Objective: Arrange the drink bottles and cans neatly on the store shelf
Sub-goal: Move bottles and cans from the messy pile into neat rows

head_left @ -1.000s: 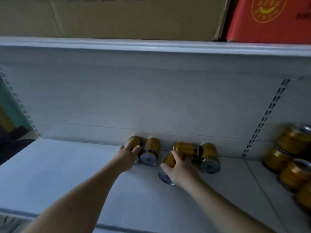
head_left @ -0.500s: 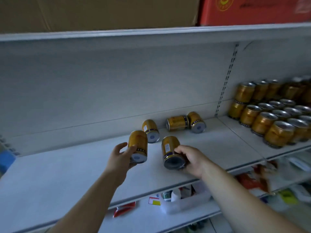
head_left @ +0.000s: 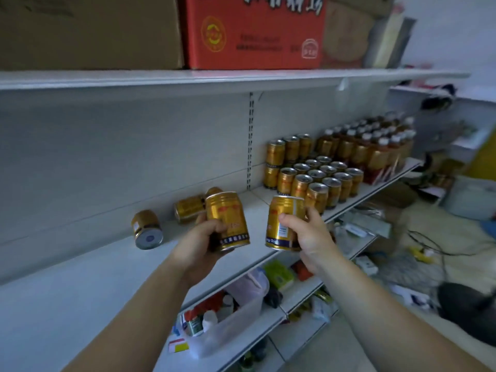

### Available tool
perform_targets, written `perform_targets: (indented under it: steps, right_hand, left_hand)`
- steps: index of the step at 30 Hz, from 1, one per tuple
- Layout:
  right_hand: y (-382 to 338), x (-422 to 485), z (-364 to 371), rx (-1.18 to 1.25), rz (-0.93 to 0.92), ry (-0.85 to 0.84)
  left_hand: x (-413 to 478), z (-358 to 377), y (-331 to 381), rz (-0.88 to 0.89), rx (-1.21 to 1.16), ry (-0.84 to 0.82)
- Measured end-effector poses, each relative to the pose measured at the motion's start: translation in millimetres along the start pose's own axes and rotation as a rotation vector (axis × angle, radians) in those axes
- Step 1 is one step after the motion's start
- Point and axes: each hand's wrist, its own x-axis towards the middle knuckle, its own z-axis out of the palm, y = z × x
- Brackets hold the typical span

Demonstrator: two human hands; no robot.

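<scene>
My left hand (head_left: pixel 200 242) grips a gold can (head_left: pixel 226 220) upright in the air above the grey shelf (head_left: pixel 80 285). My right hand (head_left: pixel 308 237) grips a second gold can (head_left: pixel 283 222), also upright and lifted. One gold can (head_left: pixel 146 229) lies on its side by the back wall to the left. Two more lying cans (head_left: pixel 189 208) sit behind my left hand's can. Further right stand rows of upright gold cans (head_left: pixel 316 178), then capped drink bottles (head_left: pixel 375 149).
Above the upper shelf sit a brown carton (head_left: pixel 88 30) and a red carton (head_left: pixel 255 33). A lower shelf holds a clear plastic bin (head_left: pixel 236 318) with small items. Cables and clutter lie on the floor at the right.
Both hands have lifted their cans off the shelf and turned them upright. The view has swung right, showing the standing cans and bottles.
</scene>
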Motion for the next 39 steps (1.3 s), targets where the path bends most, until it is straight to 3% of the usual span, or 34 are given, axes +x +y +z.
perform_targets:
  steps: [4,10,17,26,39]
  right_hand:
    - [-34.0,8.0,-70.8,-0.099,-0.123,0.062]
    - [-79.1,33.4,-184.1,-0.325,-0.3,0.028]
    - [-113.4,76.8,-269.9,-0.444,-0.319,-0.037]
    - [-106.7,189.8,-278.0,-0.505,-0.287,-0.09]
    - [-109.0,382.7,-246.9,-0.605,-0.305,-0.148]
  left_hand:
    - [16.6,79.1,-13.8,-0.045,0.027,-0.037]
    - [64.0,192.3,-55.3,0.189,0.298,-0.081]
    - [109.0,278.3,-88.0,0.328,0.461,-0.026]
    - [199.4,277.5,-80.9,0.338,0.63,0.135]
    - [351.9,252.9,-61.5,0.334,0.693,0.31]
